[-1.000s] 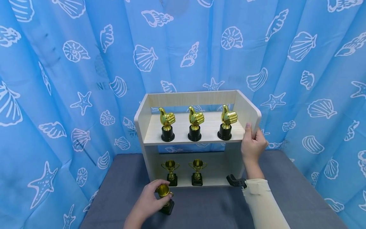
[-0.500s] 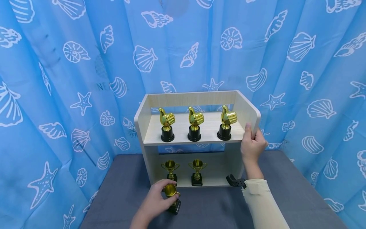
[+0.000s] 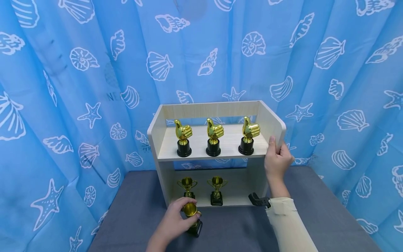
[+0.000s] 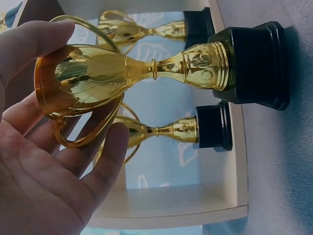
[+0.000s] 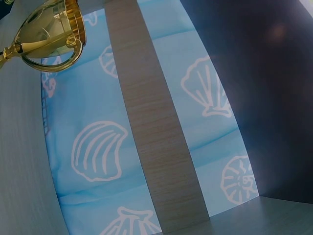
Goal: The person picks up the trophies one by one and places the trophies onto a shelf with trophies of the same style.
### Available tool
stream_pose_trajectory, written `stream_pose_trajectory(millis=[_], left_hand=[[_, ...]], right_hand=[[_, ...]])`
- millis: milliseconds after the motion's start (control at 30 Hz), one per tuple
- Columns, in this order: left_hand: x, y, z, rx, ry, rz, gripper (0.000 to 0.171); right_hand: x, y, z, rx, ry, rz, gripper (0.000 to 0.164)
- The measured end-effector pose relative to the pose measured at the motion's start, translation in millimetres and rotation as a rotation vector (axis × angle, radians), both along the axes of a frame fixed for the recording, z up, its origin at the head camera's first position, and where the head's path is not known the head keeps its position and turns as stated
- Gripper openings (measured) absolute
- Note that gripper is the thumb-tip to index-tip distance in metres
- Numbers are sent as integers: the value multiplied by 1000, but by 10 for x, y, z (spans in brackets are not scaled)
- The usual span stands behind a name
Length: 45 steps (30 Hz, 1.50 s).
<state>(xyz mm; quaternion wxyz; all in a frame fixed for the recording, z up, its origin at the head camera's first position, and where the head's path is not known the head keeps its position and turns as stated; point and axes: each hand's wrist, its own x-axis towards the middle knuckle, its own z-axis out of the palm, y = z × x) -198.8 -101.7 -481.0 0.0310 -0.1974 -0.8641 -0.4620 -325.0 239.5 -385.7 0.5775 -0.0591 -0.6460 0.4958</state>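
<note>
In the head view my left hand (image 3: 173,221) holds a gold trophy cup (image 3: 190,209) with a black base, in front of the shelf's lower left. The left wrist view shows the thumb and fingers around the bowl of this trophy cup (image 4: 88,81), near its handles, with the base close to the grey cloth. My right hand (image 3: 277,161) grips the front edge of the right side panel of a two-tier pale wooden shelf (image 3: 211,109). Two similar trophy cups, a left one (image 3: 187,182) and a right one (image 3: 217,182), stand upright on the lower tier.
Along the upper tier stand three gold thumbs-up trophies, left (image 3: 183,132), middle (image 3: 215,133) and right (image 3: 251,131). The shelf rests on a grey cloth surface (image 3: 135,210). A blue shell-print curtain (image 3: 126,70) hangs behind and at both sides.
My left hand has moved right with the trophy cup, which now overlaps the base of the left cup on the lower tier in the head view. My right hand keeps its grip on the shelf.
</note>
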Motion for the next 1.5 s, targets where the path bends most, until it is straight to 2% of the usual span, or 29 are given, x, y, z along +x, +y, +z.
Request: stream_pose_trajectory(millis=[167, 567, 933, 1500], left_hand=[[-14, 16, 3, -1, 8, 7, 31], [-11, 62, 23, 20, -32, -11, 32], [-21, 114, 16, -4, -53, 9, 33], [-30, 164, 74, 3, -47, -21, 32]], right_hand=[[-3, -2, 6, 2, 19, 12, 38], [-31, -7, -8, -4, 26, 6, 30], [13, -17, 23, -2, 23, 10, 32], [-3, -21, 7, -12, 22, 11, 33]])
